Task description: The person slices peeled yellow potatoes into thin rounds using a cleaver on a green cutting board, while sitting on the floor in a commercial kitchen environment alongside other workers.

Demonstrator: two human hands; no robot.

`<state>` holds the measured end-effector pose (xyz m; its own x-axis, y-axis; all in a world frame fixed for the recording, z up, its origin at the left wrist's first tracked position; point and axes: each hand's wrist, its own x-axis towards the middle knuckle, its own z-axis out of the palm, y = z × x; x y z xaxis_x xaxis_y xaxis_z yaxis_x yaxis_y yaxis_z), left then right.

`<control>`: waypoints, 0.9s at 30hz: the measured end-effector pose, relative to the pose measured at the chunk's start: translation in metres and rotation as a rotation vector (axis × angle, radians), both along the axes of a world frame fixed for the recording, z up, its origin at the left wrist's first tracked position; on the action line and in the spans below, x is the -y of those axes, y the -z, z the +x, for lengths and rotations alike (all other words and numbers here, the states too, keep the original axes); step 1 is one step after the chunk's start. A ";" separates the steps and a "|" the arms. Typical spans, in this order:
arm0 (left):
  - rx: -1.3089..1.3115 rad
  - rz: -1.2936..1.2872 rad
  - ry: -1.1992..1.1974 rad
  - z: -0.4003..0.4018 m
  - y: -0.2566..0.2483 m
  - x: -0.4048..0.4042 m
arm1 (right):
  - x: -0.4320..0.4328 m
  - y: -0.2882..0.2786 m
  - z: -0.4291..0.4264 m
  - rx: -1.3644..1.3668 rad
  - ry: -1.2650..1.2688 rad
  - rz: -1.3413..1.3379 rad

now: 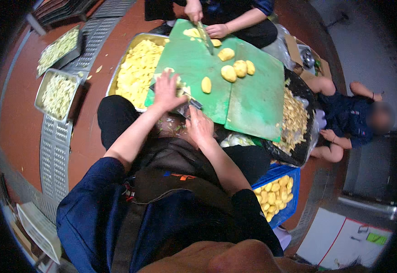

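My right hand [199, 125] grips the handle of a kitchen knife [195, 103] at the near edge of a green cutting board [198, 68]. Fingers spread, my left hand [168, 91] lies over the blade and some pale cut slices [186, 90]; what it touches underneath is hidden. A peeled potato [206, 85] lies to the right of these slices, and several more peeled potatoes [228, 73] sit farther right. Left of the board, a metal tray [111, 82] is heaped with yellow potato slices [138, 68].
Across the board, a co-worker's hands [218, 31] work with another knife [206, 39]. Another person [350, 116] sits at right by a black bag of peelings [292, 119]. A blue crate [295, 201] holds peeled potatoes. Two metal containers [77, 90] of pale cut pieces stand left near floor grates [56, 136].
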<state>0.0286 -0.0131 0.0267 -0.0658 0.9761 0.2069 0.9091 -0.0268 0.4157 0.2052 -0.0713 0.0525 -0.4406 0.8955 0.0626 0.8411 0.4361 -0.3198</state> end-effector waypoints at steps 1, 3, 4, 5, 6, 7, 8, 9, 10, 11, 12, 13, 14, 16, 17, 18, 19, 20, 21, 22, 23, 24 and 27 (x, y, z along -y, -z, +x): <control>-0.054 -0.103 0.033 0.006 0.003 -0.001 | 0.000 -0.006 -0.006 0.096 0.009 -0.017; -0.039 -0.135 0.012 0.014 0.019 -0.006 | 0.003 -0.009 -0.008 0.078 0.005 0.090; -0.050 -0.123 -0.013 0.012 0.029 -0.010 | 0.004 -0.008 -0.004 0.045 -0.004 0.122; -0.061 -0.112 -0.035 0.008 0.038 -0.019 | 0.006 -0.006 0.002 0.012 -0.010 0.154; -0.073 -0.102 -0.061 0.002 0.044 -0.027 | 0.010 -0.009 0.008 -0.003 -0.021 0.175; -0.075 -0.121 -0.093 -0.006 0.045 -0.035 | 0.017 -0.010 0.017 -0.054 -0.023 0.207; -0.077 -0.140 -0.124 -0.015 0.046 -0.042 | 0.023 -0.014 0.027 -0.074 -0.005 0.188; -0.082 -0.164 -0.156 -0.024 0.049 -0.045 | 0.031 -0.019 0.038 -0.097 0.012 0.164; -0.009 -0.151 -0.172 -0.030 0.051 -0.048 | 0.039 -0.012 0.051 -0.112 0.073 0.124; 0.022 -0.130 -0.179 -0.035 0.054 -0.050 | 0.046 -0.006 0.063 -0.127 0.131 0.084; 0.059 -0.111 -0.184 -0.040 0.058 -0.050 | 0.054 -0.009 0.069 -0.222 0.190 -0.057; 0.091 -0.090 -0.188 -0.044 0.063 -0.050 | 0.059 -0.006 0.074 -0.300 0.280 -0.150; 0.156 -0.047 -0.200 -0.048 0.076 -0.049 | 0.062 0.003 0.078 -0.377 0.368 -0.245; 0.164 -0.035 -0.201 -0.042 0.076 -0.044 | 0.063 0.030 0.088 -0.661 0.526 -0.550; 0.168 -0.028 -0.203 -0.038 0.077 -0.040 | 0.066 0.043 0.092 -0.758 0.576 -0.630; 0.153 -0.004 -0.205 -0.037 0.075 -0.038 | 0.066 0.042 0.083 -0.859 0.622 -0.710; 0.158 0.011 -0.198 -0.037 0.074 -0.035 | 0.066 0.042 0.073 -0.958 0.666 -0.790; 0.162 0.026 -0.192 -0.037 0.072 -0.033 | 0.067 0.053 0.067 -1.056 0.691 -0.861; 0.167 0.040 -0.188 -0.036 0.070 -0.029 | 0.065 0.043 0.049 -1.090 0.780 -0.869; 0.172 0.050 -0.178 -0.035 0.068 -0.029 | 0.066 0.057 0.044 -1.170 0.768 -0.908; 0.178 0.041 -0.168 -0.033 0.066 -0.029 | 0.067 0.070 0.039 -1.249 0.755 -0.948; 0.184 0.027 -0.161 -0.033 0.063 -0.026 | 0.066 0.070 0.026 -1.261 0.739 -0.975; 0.158 0.010 -0.128 -0.032 0.056 -0.022 | 0.056 0.071 -0.014 -1.360 0.700 -1.038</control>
